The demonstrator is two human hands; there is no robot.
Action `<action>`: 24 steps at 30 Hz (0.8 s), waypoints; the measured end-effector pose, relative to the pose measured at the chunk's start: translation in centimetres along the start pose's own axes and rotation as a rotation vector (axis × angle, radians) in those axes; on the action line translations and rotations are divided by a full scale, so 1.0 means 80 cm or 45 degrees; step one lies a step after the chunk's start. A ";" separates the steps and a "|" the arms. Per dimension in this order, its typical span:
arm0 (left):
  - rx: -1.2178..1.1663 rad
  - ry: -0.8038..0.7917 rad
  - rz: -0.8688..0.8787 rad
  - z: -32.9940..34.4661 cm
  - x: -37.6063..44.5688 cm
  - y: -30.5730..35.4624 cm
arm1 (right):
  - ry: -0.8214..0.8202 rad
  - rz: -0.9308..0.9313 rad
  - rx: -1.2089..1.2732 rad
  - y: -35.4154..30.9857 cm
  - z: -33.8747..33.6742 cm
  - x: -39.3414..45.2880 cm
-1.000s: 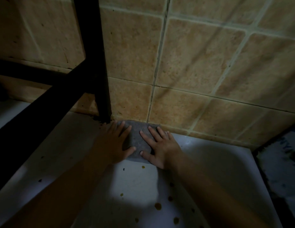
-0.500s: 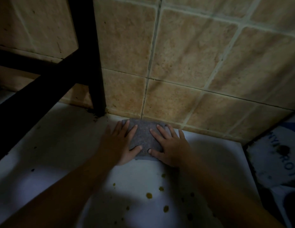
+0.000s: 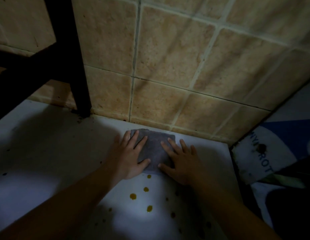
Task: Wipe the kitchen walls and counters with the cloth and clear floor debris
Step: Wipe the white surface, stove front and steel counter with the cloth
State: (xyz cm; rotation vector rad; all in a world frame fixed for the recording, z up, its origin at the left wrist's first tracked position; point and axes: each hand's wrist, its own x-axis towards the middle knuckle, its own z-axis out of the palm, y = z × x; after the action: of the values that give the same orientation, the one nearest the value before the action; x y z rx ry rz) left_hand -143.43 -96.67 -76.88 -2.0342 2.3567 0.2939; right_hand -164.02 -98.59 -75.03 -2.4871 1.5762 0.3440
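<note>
Both hands and the cloth point(image 3: 153, 149) have slid rightward along the foot of the wall since a second ago, away from the dark post point(image 3: 78, 66) they were almost touching, and the amber drips that lay well short of the cloth now sit right at its near edge.

As for progress, the job looks far from finished. Several amber drops point(image 3: 133, 196) dot the white worktop point(image 3: 47, 153) nearer the camera, with smaller dark specks scattered left and right, and grime is gathered round the base of the post. The tiled wall point(image 3: 168, 58) shows faint mottling (in this dim light, I cannot say whether that is dirt or the tile's own pattern). No floor is clearly in view, so nothing can be said of the debris there.

The left hand point(image 3: 128, 156) lies flat with fingers straight and spread, fingertips and thumb pressing the left half of the cloth. The right hand point(image 3: 182, 161) mirrors it, splayed flat on the right half. Neither grip curls round the fabric; both simply push it down. The cloth is a folded grey pad, flat on the worktop, just beside the wall's bottom edge.
</note>
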 end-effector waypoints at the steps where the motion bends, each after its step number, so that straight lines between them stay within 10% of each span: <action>1: 0.001 -0.010 0.004 -0.002 0.002 0.003 | -0.001 0.006 -0.003 0.003 -0.001 -0.001; 24: 0.097 -0.076 0.098 -0.010 0.051 0.083 | -0.067 0.257 -0.069 0.076 -0.007 -0.023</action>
State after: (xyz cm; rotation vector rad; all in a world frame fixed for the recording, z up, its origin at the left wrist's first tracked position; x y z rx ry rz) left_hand -150.50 -99.87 -75.79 -1.8782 2.3759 0.2581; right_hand -170.21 -99.69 -74.13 -2.3410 1.8239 0.4821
